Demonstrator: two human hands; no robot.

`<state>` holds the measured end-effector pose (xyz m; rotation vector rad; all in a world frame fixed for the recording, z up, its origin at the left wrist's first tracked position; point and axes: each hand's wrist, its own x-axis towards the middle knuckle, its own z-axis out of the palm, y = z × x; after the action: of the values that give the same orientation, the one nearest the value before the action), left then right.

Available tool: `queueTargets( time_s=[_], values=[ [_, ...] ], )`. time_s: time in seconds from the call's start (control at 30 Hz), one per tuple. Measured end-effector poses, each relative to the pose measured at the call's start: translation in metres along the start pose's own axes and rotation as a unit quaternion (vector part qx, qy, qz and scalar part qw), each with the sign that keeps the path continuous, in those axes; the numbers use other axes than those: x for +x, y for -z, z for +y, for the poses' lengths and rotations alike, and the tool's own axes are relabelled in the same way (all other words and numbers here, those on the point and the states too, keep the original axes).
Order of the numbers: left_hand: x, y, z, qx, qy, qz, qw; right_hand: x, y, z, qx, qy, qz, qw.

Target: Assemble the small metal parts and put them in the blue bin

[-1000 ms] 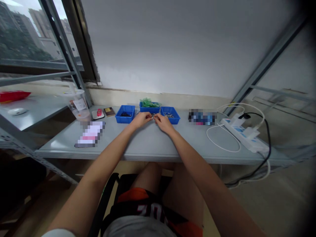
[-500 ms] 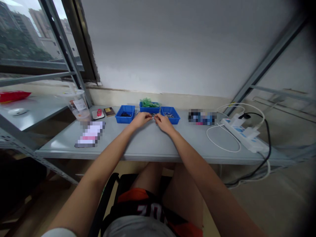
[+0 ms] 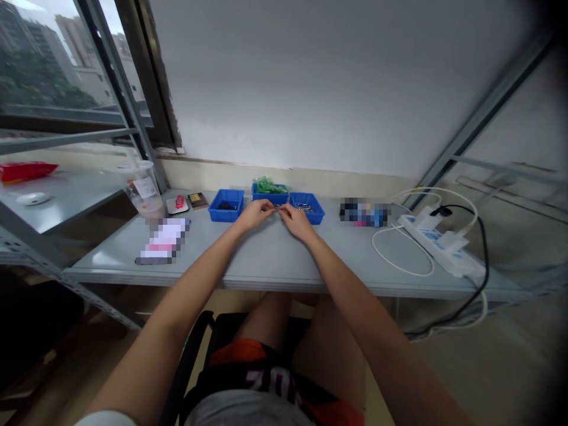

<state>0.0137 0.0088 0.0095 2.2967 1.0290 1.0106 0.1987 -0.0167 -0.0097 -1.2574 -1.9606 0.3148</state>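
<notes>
My left hand (image 3: pixel 258 214) and my right hand (image 3: pixel 293 220) meet over the middle of the table, fingertips pinched close together. Whatever lies between the fingers is too small to make out. Left of them stands a blue bin (image 3: pixel 226 205) with small dark pieces inside. To the right, partly behind my right hand, a second blue bin (image 3: pixel 316 218) holds small shiny metal pieces. A third blue bin (image 3: pixel 270 199) is behind my hands, with crumpled green plastic bags (image 3: pixel 268 186) heaped at its back.
On the left are a phone (image 3: pixel 163 241), a plastic drink cup (image 3: pixel 144 188), a white case (image 3: pixel 177 206) with a red item, and a dark small box (image 3: pixel 197 201). At right lie a blurred-out item (image 3: pixel 364 213), white cables and a power strip (image 3: pixel 444 245).
The hands stay nearly in place, fingertips still together. The whole view has shifted very slightly.
</notes>
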Motion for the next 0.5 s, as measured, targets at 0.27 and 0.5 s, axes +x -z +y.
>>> queueTargets(
  time_s=[0.27,0.5],
  values=[
    [-0.0003,0.0038,-0.0034,0.079,-0.031,-0.03,0.996,0.0018,-0.0015,0.0014,0.004,0.004,0.005,1.0],
    [0.0002,0.0062,-0.0041,0.082,-0.023,-0.028,0.996,0.0016,0.004,0.0044,-0.005,0.009,-0.003,1.0]
  ],
)
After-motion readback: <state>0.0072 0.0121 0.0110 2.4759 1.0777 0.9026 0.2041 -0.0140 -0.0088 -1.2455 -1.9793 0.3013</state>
